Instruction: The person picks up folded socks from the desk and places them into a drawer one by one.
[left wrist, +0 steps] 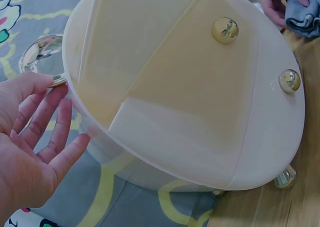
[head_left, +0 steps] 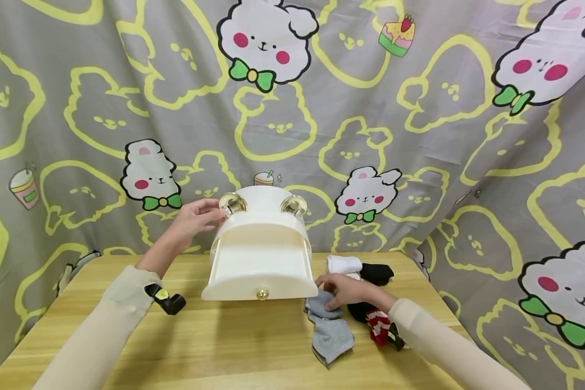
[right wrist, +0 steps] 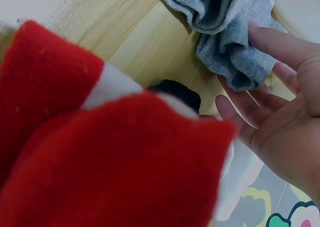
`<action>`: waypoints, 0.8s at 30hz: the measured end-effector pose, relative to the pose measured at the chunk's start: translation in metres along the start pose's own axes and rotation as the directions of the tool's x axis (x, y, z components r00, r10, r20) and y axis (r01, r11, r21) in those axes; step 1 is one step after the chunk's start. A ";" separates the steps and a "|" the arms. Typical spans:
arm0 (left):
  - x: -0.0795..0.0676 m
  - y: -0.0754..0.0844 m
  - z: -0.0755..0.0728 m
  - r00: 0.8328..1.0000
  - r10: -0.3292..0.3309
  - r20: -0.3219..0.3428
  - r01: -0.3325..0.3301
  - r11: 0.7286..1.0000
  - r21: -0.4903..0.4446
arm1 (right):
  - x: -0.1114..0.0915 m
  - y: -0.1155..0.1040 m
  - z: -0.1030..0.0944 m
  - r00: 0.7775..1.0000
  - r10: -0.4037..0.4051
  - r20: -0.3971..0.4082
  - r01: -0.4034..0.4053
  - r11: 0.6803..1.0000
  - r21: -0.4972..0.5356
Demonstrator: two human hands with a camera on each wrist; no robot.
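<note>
A cream-white drawer box stands on the table with gold rings on top and its drawer pulled out. The drawer's front carries a gold knob. At the upper left of the box, my left hand touches a gold ring with thumb and fingertips, its fingers loosely spread. Right of the drawer, my right hand pinches a grey sock, thumb on top and fingers beneath. Another lighter grey sock part lies in front on the table; whether it is a separate sock, I cannot tell.
Behind my right hand lie a white sock and a black sock. A red-and-white striped sock sits near my right wrist, partly under the sleeve. A patterned curtain hangs behind the wooden table.
</note>
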State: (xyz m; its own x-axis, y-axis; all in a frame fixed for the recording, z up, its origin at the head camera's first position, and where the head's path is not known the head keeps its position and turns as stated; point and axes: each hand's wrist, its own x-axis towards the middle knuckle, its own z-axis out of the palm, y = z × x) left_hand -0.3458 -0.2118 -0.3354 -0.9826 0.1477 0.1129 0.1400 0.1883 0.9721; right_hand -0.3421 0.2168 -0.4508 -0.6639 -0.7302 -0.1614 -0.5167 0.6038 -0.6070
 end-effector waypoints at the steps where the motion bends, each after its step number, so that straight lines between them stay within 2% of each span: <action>1: 0.000 -0.001 0.000 1.000 -0.002 0.000 0.002 1.000 -0.001 | 0.000 0.000 0.000 1.000 -0.003 0.000 0.003 1.000 0.004; 8: 0.001 -0.004 0.000 1.000 0.005 -0.001 -0.005 1.000 -0.008 | -0.001 0.006 0.002 1.000 -0.011 -0.009 0.011 0.999 0.042; 18: 0.002 -0.005 0.001 1.000 0.004 -0.001 -0.004 1.000 0.005 | -0.003 0.014 0.001 1.000 0.019 -0.011 -0.016 0.981 0.194; 24: 0.001 -0.004 0.000 1.000 0.015 -0.004 -0.015 1.000 0.003 | -0.006 0.011 -0.008 1.000 -0.007 0.005 0.005 0.965 0.263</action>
State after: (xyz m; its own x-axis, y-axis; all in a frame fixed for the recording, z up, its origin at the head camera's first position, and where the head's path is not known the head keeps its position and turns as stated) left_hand -0.3473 -0.2121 -0.3392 -0.9809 0.1463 0.1282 0.1549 0.1886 0.9698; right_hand -0.3484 0.2310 -0.4500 -0.6580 -0.7357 -0.1609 -0.3599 0.4949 -0.7909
